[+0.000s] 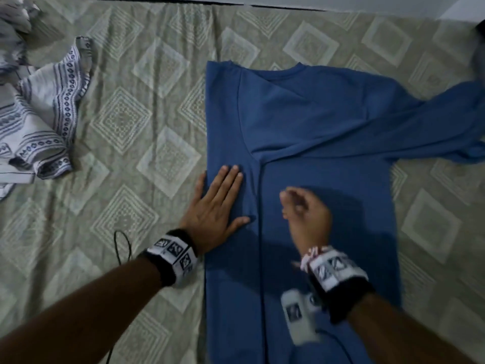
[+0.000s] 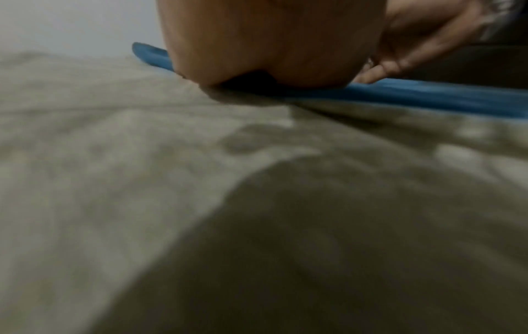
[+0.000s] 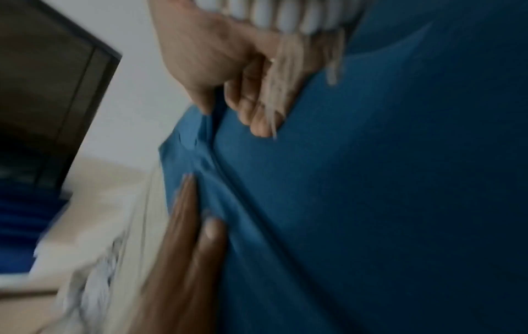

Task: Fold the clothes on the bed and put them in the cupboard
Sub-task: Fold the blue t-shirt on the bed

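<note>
A blue long-sleeved shirt (image 1: 328, 114) lies flat on the bed, collar at the far side. Its left side is folded inward along a straight edge, and its right sleeve trails off to the right. My left hand (image 1: 220, 203) lies flat, fingers straight, pressing that folded left strip; the left wrist view shows the left hand's heel (image 2: 271, 45) on the shirt's edge (image 2: 428, 95). My right hand (image 1: 304, 211) hovers just right of the fold, blurred, with loosely curled fingers. In the right wrist view the right hand (image 3: 228, 79) sits close over the blue shirt (image 3: 400, 180), with nothing plainly held.
A crumpled white garment with blue patterned bands (image 1: 44, 114) lies at the bed's left. The beige diamond-patterned bedcover (image 1: 131, 127) stretches between it and the shirt. A thin black cable (image 1: 123, 245) loops by my left wrist. A dark-framed piece of furniture (image 3: 51, 90) stands beyond the bed.
</note>
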